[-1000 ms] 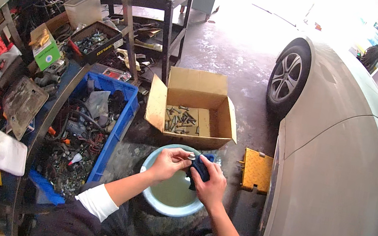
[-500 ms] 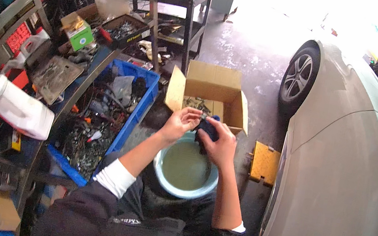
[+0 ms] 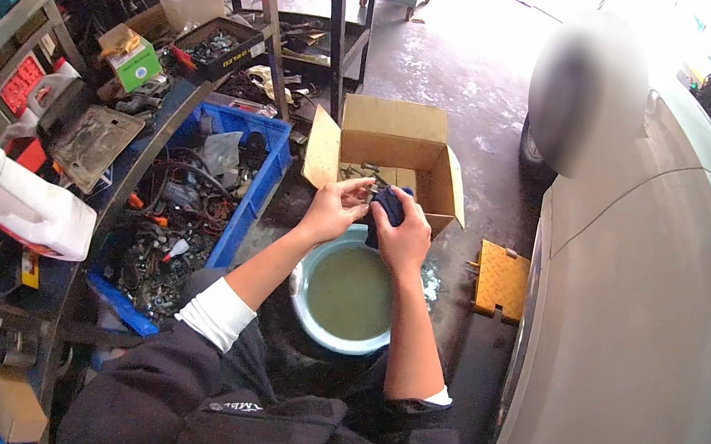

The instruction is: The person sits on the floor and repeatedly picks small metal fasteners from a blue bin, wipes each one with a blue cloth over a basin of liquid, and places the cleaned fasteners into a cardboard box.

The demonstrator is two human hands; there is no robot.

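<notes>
Over the near edge of an open cardboard box (image 3: 395, 119), both hands meet close together. My right hand (image 3: 405, 238) is closed round a dark blue cloth (image 3: 388, 206). The fingers of my left hand (image 3: 337, 208) pinch a small metal part against the cloth; fingers and cloth mostly cover it, so its exact kind cannot be made out. Several bolt-like metal pieces (image 3: 366, 171) lie inside the box. Just below my hands, a light blue basin (image 3: 298, 314) of murky greenish water stands on the floor between my legs.
Left of me, a blue crate (image 3: 230, 243) full of mixed parts stands by a metal rack (image 3: 164, 131) holding a white jug (image 3: 31, 203). A yellow metal plate (image 3: 500, 281) lies on the floor beside a pale car (image 3: 630, 337). A black cart (image 3: 355, 8) stands farther off.
The cloth has moved up against the small part between my fingers, covering more of it. Both hands appear slightly higher, and the whole view has shifted a little.
</notes>
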